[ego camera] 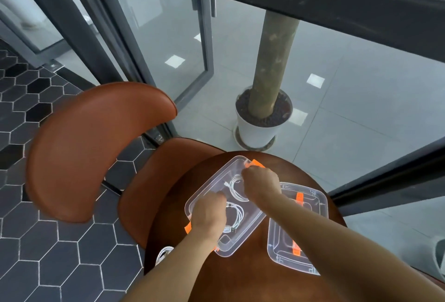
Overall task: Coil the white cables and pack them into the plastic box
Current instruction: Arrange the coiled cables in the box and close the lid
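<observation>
A clear plastic box point(207, 186) with orange latches stands open on the round brown table point(240, 277). Two coiled white cables lie inside it: a far coil point(234, 187) and a near coil point(237, 217). My left hand point(209, 215) is inside the box at its left side, fingers closed against the near coil. My right hand point(261, 183) reaches over the far end, fingers curled down on the far coil, next to the far orange latch point(256, 163). A third coiled white cable point(163, 253) lies on the table's left edge, partly hidden by my left forearm.
The box's clear lid point(313, 207) with an orange handle lies flat on the table, right of the box and under my right forearm. Two brown chairs point(91, 147) stand left of the table. A white pot point(257, 130) with a tree trunk stands behind glass.
</observation>
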The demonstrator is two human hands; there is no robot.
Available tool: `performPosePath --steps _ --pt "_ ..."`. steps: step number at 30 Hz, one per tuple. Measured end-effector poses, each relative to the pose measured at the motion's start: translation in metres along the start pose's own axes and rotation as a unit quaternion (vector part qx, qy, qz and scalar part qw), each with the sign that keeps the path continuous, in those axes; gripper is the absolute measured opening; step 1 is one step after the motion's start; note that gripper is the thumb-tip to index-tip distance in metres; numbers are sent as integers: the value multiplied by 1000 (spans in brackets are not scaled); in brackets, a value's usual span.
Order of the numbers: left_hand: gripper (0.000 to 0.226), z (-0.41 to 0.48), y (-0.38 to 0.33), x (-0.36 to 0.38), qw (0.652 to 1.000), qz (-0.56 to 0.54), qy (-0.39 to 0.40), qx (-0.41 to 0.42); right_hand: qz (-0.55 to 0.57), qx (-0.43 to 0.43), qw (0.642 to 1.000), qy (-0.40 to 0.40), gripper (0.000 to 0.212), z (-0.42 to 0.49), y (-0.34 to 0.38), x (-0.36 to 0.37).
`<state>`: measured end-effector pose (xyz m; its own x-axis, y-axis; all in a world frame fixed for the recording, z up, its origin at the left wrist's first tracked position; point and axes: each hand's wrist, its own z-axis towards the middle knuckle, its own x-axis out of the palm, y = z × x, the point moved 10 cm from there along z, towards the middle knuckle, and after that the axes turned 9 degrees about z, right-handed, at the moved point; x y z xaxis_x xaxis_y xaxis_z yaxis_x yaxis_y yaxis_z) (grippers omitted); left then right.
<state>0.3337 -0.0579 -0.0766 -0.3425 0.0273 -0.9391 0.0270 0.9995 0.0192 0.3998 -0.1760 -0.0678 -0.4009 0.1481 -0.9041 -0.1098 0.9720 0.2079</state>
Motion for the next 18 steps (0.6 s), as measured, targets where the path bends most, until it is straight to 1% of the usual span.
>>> performPosePath --steps 1,3,5,9,14,18 --pt "22 5 -2 5 1000 12 12 3 -40 -26 999 4 35 3 9 4" --pt "27 14 -3 15 999 33 41 2 -85 -60 995 11 37 10 23 12" --pt "30 19 -6 23 997 46 66 4 -95 -56 994 23 37 15 25 21" --pt "33 27 -13 30 996 58 71 18 -62 -13 997 33 36 22 14 36" --pt "32 27 -15 46 995 48 87 6 -22 -29 999 29 32 29 13 53" --pt "33 25 -14 52 994 58 88 0 24 -17 999 19 35 30 3 61"
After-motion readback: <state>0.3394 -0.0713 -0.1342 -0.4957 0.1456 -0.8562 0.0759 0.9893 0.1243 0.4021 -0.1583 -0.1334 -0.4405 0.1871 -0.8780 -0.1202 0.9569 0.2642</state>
